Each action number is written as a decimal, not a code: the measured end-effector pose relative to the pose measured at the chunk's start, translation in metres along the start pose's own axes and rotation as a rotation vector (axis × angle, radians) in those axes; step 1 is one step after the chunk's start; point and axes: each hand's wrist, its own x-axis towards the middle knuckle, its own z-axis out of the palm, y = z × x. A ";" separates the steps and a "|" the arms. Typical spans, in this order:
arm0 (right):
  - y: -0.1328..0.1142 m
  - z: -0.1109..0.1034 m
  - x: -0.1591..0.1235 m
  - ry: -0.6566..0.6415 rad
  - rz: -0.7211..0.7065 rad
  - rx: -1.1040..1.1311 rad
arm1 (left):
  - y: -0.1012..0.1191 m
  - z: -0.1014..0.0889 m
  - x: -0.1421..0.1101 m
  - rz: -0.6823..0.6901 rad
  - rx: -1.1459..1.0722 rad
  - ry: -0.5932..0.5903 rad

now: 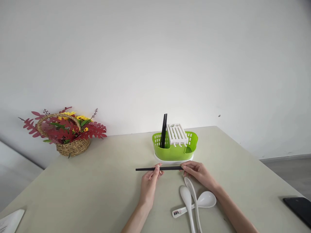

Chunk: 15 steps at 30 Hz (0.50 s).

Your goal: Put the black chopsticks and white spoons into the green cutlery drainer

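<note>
Black chopsticks (170, 168) lie level between my two hands, in front of the green utensil holder. My left hand (152, 178) pinches them near the middle, and my right hand (195, 171) grips their right end. How many chopsticks are in my hands I cannot tell. Behind them stands the green utensil holder (175, 153) with a white slotted rack (177, 133) across its top and a white base underneath. More black chopsticks (164, 131) lean upright in its left compartment. Just below my right hand, several white spoons (186, 195) lie crossed over one another on the table.
A wicker basket (74, 148) of red and yellow artificial flowers stands at the table's back left, near the wall. A black phone (298, 208) lies at the right edge, and a white object (12, 221) at the front left corner. The table (97, 191) meets the wall behind the holder.
</note>
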 end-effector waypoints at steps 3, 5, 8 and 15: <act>0.001 -0.001 0.000 0.012 -0.005 0.003 | -0.002 -0.001 0.000 -0.009 -0.002 -0.008; 0.001 -0.001 0.000 0.015 -0.008 -0.001 | -0.001 -0.001 0.000 -0.009 -0.001 -0.005; 0.000 -0.001 0.000 0.025 -0.011 -0.004 | 0.001 0.000 -0.002 0.001 -0.020 -0.005; -0.002 -0.001 -0.001 0.050 0.007 -0.017 | 0.006 -0.002 -0.001 0.073 0.052 0.125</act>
